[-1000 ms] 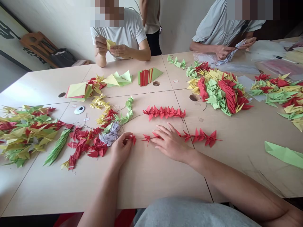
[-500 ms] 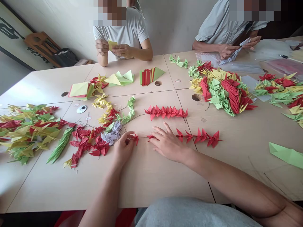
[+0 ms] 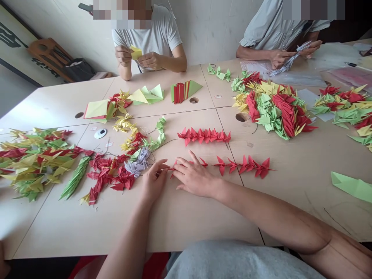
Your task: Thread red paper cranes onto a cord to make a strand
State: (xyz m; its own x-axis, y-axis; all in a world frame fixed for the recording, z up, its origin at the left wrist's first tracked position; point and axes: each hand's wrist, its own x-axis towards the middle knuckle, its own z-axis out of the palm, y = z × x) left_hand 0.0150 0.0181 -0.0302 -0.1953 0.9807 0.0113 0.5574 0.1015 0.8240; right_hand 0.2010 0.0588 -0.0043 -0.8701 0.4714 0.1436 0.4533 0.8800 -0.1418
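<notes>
Pinched fingers of my left hand hold the left end of a thread strung with folded red paper cranes. Just to the right, my right hand lies low over the same string with its fingers stretched out. A red paper crane partly shows at its fingertips; what lies under the palm is hidden. From there the string of red cranes runs right along the table, with gaps between some cranes. Above my right hand, a second, tightly packed string of red cranes lies apart.
Bundles of coloured cranes lie at left and back right. Nearer my left hand are red cranes and purple cranes. Paper squares and a green sheet lie about. Across the table two people handle paper.
My right hand has moved left toward my left hand. The red crane by my left fingers now sits slightly right, at my right fingertips. The strings otherwise lie much the same.
</notes>
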